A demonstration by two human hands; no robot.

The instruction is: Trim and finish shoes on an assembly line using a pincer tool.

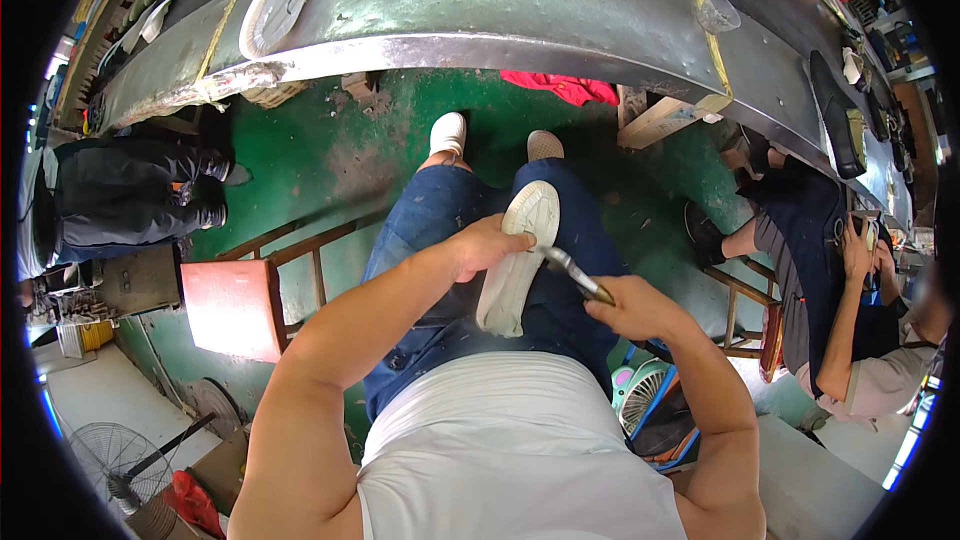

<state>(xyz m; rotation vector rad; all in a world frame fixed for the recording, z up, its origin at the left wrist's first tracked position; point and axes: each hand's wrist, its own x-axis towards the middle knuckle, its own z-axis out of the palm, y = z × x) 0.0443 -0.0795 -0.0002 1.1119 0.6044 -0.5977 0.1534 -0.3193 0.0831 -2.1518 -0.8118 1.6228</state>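
Observation:
A white shoe [513,285] lies over my lap with its pale sole turned up. My left hand [485,245] is closed on the shoe's side, the thumb pressing on the sole. My right hand [635,307] grips a metal hand tool [572,268] with a slim shaft and a brassy-coloured part at the grip. The tool's far end touches or hovers just over the sole's right edge beside my left thumb; I cannot tell which, nor the tool's exact kind.
A long metal-topped bench [500,0] runs ahead, with another white shoe [285,0] on its left part. A stool [235,308] stands at left, a small green fan [640,390] by my right side. Co-workers sit at right [800,270] and stand at left [130,195].

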